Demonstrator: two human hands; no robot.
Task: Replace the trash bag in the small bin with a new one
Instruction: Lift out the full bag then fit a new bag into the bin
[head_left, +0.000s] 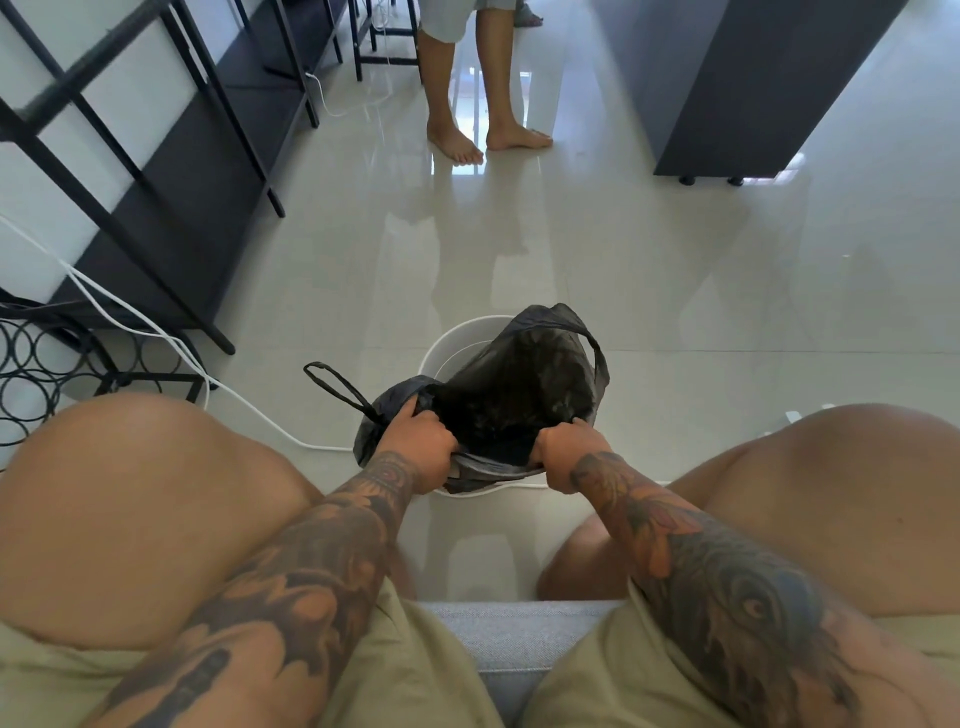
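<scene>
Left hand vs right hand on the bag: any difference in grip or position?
The left hand grips the black trash bag at its near-left edge, by the loose handle loop; the right hand grips the near-right edge, with no free loop beside it. The left hand sits slightly lower in the head view than the right hand. Both are curled round the bag's rim, holding its mouth open above the white bin.

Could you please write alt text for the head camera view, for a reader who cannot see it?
Seen from above, a seated person's left hand and right hand grip the near edge of a black trash bag held open over a small white bin on a glossy tiled floor. A second person's bare feet stand beyond, with black shelving to the left.
</scene>
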